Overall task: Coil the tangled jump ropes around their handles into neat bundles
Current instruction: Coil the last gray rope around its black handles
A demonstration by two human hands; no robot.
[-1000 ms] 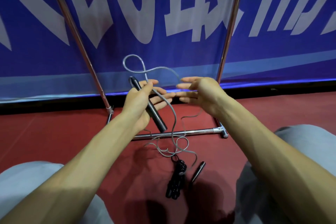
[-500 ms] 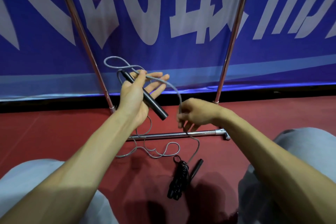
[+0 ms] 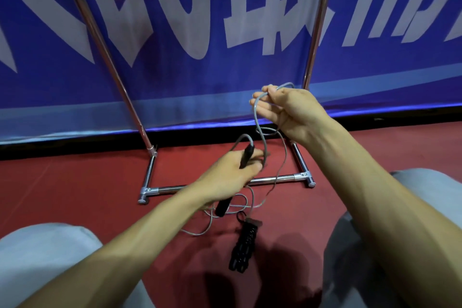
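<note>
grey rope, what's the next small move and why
Probably bring the right hand down to lay its pinched loop of rope around the handle that the left hand grips: the rope hangs loose between them, with slack on the floor.

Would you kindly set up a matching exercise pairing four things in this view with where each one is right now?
Things:
1. black cylindrical jump-rope handle
2. thin grey rope loop
3. black coiled rope bundle
4. chrome tubular stand base

Places:
A. lying on the red floor, in neither hand
B. pinched in the raised right hand
C. gripped in the left hand
D. standing on the floor below the blue banner

Pairs: 1-C, 2-B, 3-A, 4-D
</note>
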